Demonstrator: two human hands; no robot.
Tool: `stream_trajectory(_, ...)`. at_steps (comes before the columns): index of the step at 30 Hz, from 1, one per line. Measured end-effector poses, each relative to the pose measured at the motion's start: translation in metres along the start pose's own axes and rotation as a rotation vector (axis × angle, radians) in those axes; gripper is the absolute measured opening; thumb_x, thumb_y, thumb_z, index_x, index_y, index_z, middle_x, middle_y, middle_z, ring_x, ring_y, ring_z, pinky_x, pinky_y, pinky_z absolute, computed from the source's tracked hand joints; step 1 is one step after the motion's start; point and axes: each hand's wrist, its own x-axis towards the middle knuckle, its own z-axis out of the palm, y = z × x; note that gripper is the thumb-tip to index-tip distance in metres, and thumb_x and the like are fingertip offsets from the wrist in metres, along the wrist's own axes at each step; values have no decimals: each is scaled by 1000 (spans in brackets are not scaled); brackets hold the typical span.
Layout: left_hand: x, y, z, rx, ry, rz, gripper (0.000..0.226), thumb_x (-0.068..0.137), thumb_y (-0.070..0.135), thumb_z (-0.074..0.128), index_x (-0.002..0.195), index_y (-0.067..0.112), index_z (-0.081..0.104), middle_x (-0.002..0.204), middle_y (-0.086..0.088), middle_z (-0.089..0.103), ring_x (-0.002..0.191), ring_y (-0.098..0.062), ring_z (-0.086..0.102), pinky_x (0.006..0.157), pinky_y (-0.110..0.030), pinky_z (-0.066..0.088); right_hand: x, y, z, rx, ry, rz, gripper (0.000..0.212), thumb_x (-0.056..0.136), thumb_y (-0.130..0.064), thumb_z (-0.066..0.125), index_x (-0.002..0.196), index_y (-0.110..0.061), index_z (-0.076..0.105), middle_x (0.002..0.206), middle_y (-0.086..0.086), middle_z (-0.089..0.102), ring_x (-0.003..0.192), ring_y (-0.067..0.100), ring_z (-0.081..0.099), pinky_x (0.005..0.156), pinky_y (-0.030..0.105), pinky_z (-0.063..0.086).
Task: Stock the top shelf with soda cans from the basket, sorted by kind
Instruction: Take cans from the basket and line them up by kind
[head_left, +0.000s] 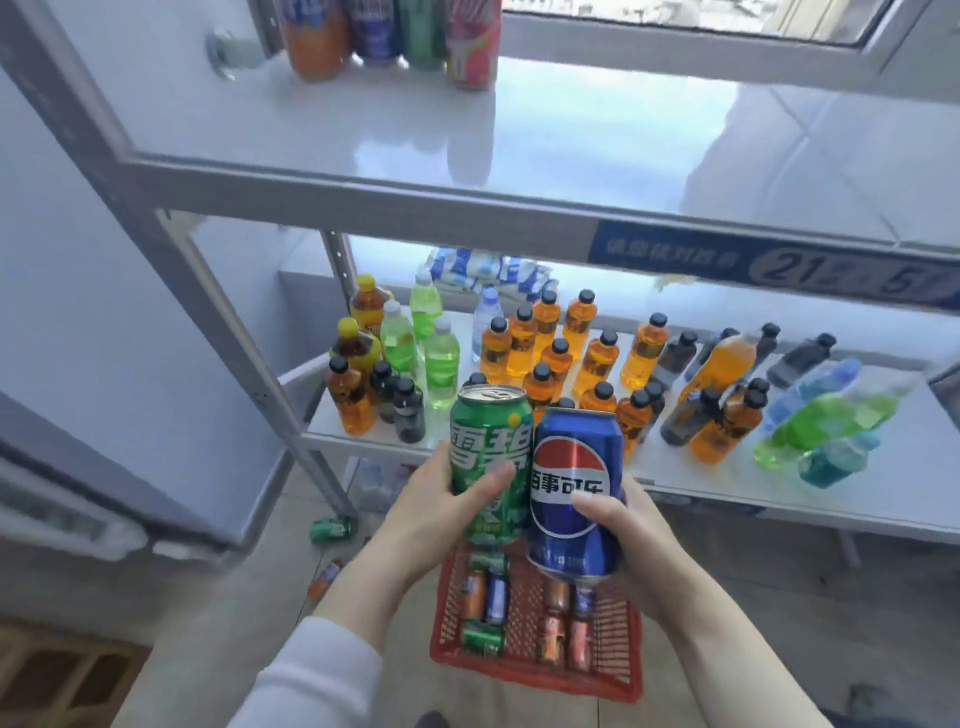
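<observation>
Gripping green can (491, 457) with my left hand (441, 504), blue can (574, 488) with my right hand (623, 530), above the basket (545, 678); four cans (395, 36) shelved, several remain inside it.

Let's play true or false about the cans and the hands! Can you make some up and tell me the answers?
1. The left hand holds a green can. True.
2. The right hand holds an orange can. False: it holds a blue can.
3. The red basket has cans in it. True.
4. The top shelf has no cans on it. False: four cans stand at its back left.
</observation>
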Motion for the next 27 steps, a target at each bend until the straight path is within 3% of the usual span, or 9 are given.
stream_trajectory(3, -8, 24, -34, 32, 101, 72, 55, 54, 80, 53, 99, 48, 48, 116, 10, 57, 106, -4, 56, 96, -36, 45, 4, -30, 36, 17, -24, -56, 94, 34, -55, 86, 114, -16, 56, 96, 7, 72, 86, 23, 70, 66, 29, 55)
stream_trajectory(7, -2, 46, -77, 71, 189, 206, 69, 56, 88, 50, 110, 44, 53, 114, 8, 61, 108, -10, 57, 96, -42, 46, 15, -66, 74, -6, -45, -136, 95, 34, -51, 87, 115, -13, 54, 94, 7, 73, 85, 23, 70, 66, 30, 55)
stream_trajectory(11, 2, 73, -101, 114, 257, 254, 74, 55, 90, 44, 109, 40, 54, 109, 10, 63, 102, -9, 59, 91, -40, 48, 25, -97, 96, 6, -28, -181, 74, 44, -39, 78, 111, -14, 56, 90, 4, 74, 83, 21, 70, 64, 28, 55)
stream_trajectory(13, 3, 88, -107, 139, 305, 285, 73, 56, 89, 43, 105, 36, 55, 104, 10, 64, 97, -8, 60, 87, -36, 49, 33, -113, 103, 8, 12, -208, 90, 36, -49, 87, 114, -17, 55, 97, 7, 72, 87, 22, 70, 66, 28, 55)
stream_trajectory(16, 10, 112, -110, 143, 367, 322, 60, 60, 80, 45, 99, 35, 55, 95, 14, 63, 91, -4, 59, 75, -25, 46, 45, -134, 108, -22, 80, -237, 108, 30, -61, 85, 123, -20, 46, 109, 11, 66, 92, 22, 69, 71, 32, 57)
stream_trajectory(18, 18, 126, -111, 121, 399, 340, 55, 61, 75, 50, 98, 35, 55, 92, 16, 63, 89, -2, 59, 70, -20, 44, 52, -147, 106, -21, 116, -241, 96, 44, -50, 84, 124, -21, 40, 111, 11, 63, 91, 22, 69, 74, 36, 57)
stream_trajectory(23, 44, 159, -106, 132, 456, 358, 65, 55, 82, 50, 97, 34, 55, 88, 17, 63, 87, -6, 60, 74, -30, 47, 71, -179, 91, 0, 186, -293, 53, 64, -37, 72, 108, -18, 51, 106, 15, 65, 83, 25, 69, 68, 36, 58)
stream_trajectory(27, 64, 187, -96, 155, 472, 374, 43, 76, 63, 57, 100, 28, 53, 88, 17, 59, 87, -10, 58, 68, -26, 44, 86, -201, 72, -7, 205, -344, 46, 73, -37, 72, 108, -16, 51, 106, 16, 65, 80, 24, 69, 62, 30, 57)
